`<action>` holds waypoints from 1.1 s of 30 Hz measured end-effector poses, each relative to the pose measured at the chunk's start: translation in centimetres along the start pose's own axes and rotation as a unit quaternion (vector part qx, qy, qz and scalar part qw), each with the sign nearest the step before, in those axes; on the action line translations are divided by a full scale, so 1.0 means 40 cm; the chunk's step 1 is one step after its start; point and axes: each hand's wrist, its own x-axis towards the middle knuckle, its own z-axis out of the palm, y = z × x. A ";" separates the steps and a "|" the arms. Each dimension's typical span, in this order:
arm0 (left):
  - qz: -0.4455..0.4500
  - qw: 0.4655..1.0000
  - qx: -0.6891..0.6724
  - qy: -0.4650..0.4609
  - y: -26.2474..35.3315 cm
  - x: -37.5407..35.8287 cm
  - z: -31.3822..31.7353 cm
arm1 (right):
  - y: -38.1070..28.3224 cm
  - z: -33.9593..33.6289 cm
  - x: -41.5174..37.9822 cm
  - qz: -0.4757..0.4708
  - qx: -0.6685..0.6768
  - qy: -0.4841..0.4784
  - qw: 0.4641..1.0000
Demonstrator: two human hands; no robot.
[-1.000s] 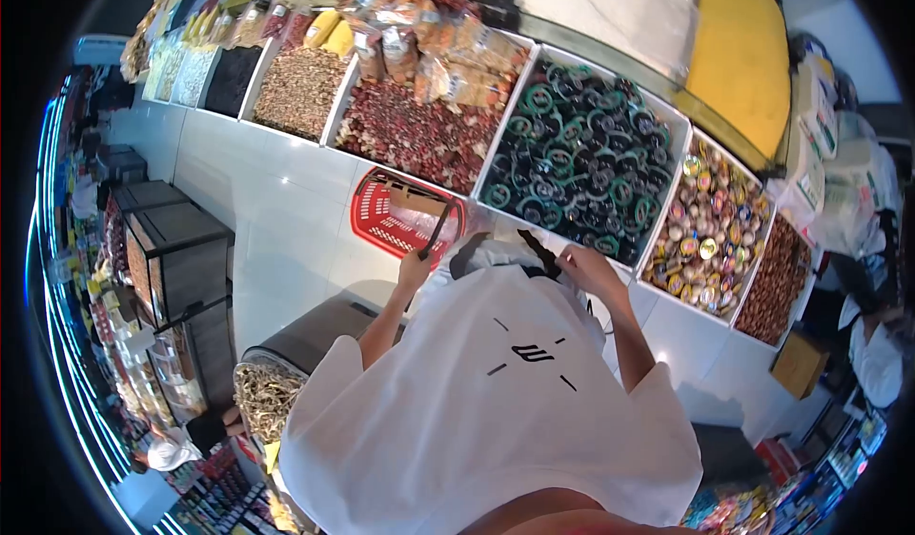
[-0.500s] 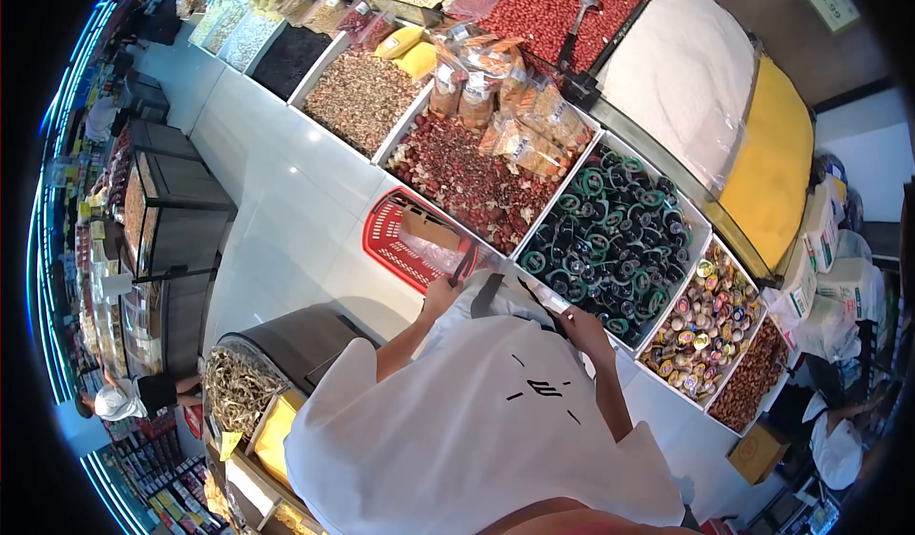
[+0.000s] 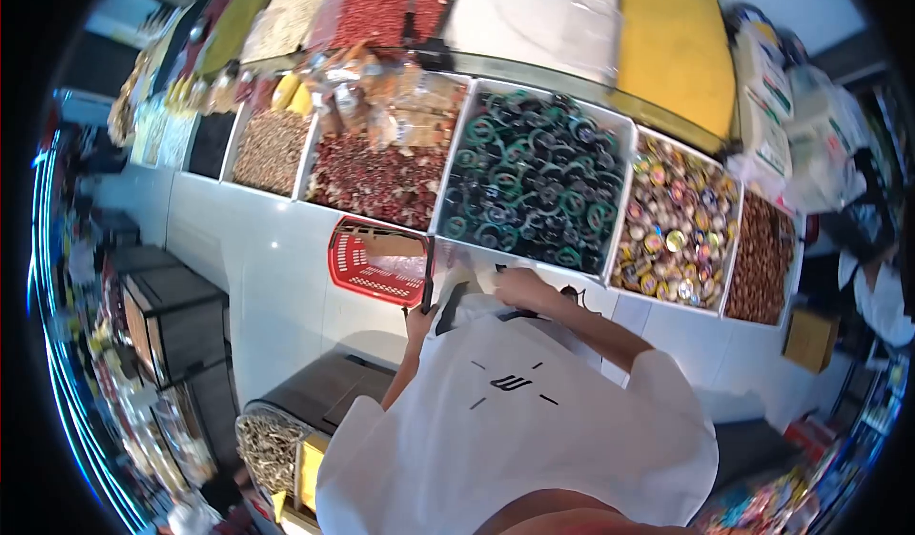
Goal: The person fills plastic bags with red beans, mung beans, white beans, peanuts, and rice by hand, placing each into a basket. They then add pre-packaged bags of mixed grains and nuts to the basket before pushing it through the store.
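A red plastic shopping basket (image 3: 375, 266) hangs in front of me on the left, with a brown item (image 3: 393, 245) and a clear plastic bag inside. My left hand (image 3: 420, 322) is closed around the basket's black handle (image 3: 427, 285). In front of my waist, my right hand (image 3: 519, 288) is closed, its fingers curled inward. A small dark bit shows at its fingertips; what it holds, if anything, I cannot make out. Just beyond that hand stands a white bin (image 3: 534, 256) filled with dark, green-ringed packaged pieces (image 3: 536, 181).
Bins of red dried pieces (image 3: 381, 178), small colourful cups (image 3: 675, 221) and brown nuts (image 3: 761, 259) line the front. Behind them lie white grain (image 3: 534, 20) and yellow grain (image 3: 675, 49). A dark display stand (image 3: 329, 397) is close on my left. A cardboard box (image 3: 810, 340) sits at right.
My right hand has moved left and forward, to the front of my body. The view has turned, so the bins now lie more level. My left hand keeps hold of the basket handle.
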 end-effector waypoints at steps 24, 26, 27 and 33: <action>0.029 0.999 -0.026 0.008 -0.015 -0.040 0.037 | -0.092 0.363 0.405 -0.263 -0.144 0.160 0.941; 0.014 0.998 -0.053 0.028 -0.029 -0.036 0.010 | -0.108 0.376 0.443 -0.279 -0.157 0.159 0.934; 0.011 0.999 -0.051 0.011 -0.043 -0.030 -0.004 | -0.119 0.377 0.458 -0.283 -0.157 0.170 0.931; 0.011 0.999 -0.038 0.008 -0.166 0.076 -0.059 | -0.239 0.331 0.554 -0.265 -0.254 0.103 0.925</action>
